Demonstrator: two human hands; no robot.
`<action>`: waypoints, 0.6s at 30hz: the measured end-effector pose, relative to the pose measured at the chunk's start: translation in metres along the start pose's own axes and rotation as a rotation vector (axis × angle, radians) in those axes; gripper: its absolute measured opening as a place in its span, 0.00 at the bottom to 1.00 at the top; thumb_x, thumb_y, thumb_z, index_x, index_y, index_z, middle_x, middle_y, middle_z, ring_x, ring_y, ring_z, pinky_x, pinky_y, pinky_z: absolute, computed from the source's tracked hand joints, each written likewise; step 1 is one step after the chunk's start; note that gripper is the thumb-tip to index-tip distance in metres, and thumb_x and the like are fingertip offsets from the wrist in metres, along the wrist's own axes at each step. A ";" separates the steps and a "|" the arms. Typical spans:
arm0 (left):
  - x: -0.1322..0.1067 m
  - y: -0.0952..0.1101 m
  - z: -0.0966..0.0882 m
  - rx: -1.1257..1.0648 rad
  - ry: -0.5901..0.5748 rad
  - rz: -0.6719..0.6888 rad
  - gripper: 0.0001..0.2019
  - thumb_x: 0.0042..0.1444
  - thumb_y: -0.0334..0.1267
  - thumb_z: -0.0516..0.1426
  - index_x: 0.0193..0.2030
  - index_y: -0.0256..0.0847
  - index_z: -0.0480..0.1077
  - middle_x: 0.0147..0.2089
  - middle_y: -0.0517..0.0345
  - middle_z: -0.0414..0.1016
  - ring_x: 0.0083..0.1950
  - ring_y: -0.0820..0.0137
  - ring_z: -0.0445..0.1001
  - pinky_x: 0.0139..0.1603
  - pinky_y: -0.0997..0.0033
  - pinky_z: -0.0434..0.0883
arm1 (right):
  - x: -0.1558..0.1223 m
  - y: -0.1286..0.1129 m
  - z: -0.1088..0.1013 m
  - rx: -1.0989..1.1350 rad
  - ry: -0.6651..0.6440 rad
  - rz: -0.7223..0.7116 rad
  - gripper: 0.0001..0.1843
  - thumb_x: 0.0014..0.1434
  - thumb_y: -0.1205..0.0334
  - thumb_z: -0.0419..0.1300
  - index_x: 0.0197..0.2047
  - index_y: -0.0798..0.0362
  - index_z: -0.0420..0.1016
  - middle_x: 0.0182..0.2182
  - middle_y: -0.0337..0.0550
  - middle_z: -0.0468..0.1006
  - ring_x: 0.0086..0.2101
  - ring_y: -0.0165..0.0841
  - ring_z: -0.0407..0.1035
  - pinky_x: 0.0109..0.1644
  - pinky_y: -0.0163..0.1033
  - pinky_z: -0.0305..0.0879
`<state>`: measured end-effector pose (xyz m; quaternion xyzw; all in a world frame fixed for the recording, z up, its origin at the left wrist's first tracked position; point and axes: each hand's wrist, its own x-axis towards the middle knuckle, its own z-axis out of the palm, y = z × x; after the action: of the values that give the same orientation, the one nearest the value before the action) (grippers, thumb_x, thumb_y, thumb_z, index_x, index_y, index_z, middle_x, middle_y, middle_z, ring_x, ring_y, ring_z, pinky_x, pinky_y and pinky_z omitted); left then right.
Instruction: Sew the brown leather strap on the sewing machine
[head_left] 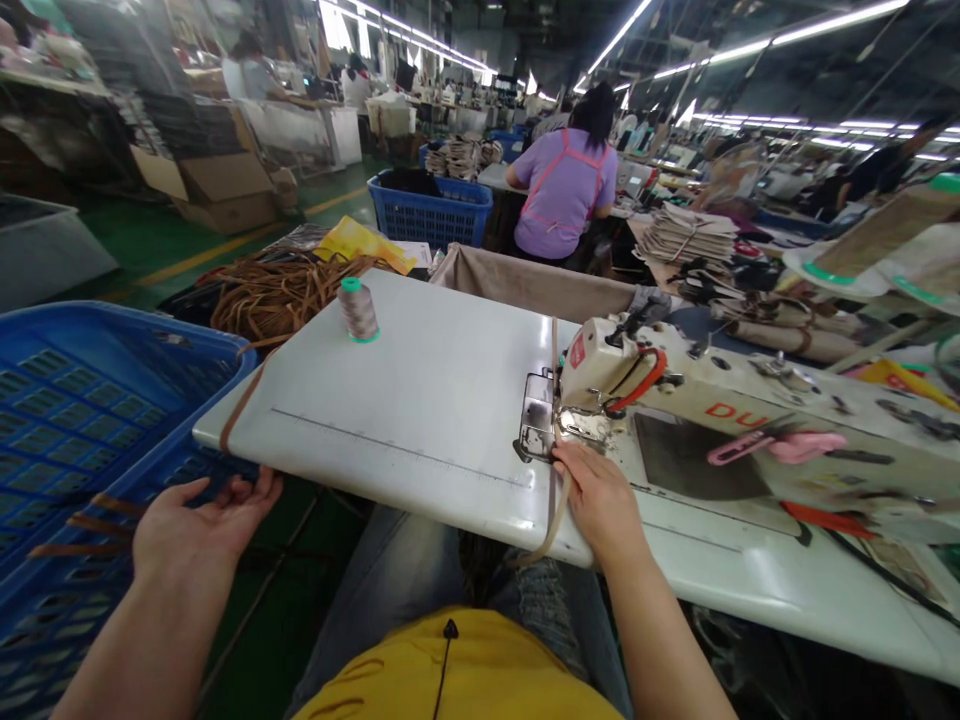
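My right hand (604, 500) rests on the sewing machine table, its fingertips pressed together on a narrow beige strap (556, 515) just in front of the needle area. The strap runs from the machine's presser foot over the front edge of the table and hangs toward my lap. The white sewing machine (660, 375) stands to the right of it. My left hand (199, 525) is palm up by the table's front left edge, fingers loosely bent and apart, with nothing visible in it. Just above those fingers, a brown strap (244, 405) lies across the table corner.
A thread spool (360, 310) stands on the white tabletop (435, 370). Blue baskets (112, 380) are at my left, brown strips (285, 300) heaped behind. A fabric-lined bin (525, 275) adjoins the far edge. Pink-handled snips (780, 447) sit on the machine. A co-worker (566, 185) sits ahead.
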<state>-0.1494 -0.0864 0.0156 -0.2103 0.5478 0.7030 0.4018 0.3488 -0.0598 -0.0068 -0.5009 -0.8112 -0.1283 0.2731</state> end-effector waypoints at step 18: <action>-0.047 -0.015 0.007 -0.013 -0.089 0.420 0.11 0.46 0.24 0.57 0.37 0.38 0.69 0.36 0.60 0.69 0.41 0.72 0.74 0.45 0.72 0.68 | 0.004 0.011 0.010 -0.009 0.108 -0.165 0.19 0.75 0.53 0.53 0.55 0.55 0.79 0.51 0.52 0.85 0.48 0.44 0.81 0.56 0.48 0.75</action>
<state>-0.1088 -0.0948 0.0435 -0.0631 0.5568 0.7834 0.2689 0.3544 -0.0467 -0.0134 -0.4259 -0.8332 -0.1807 0.3029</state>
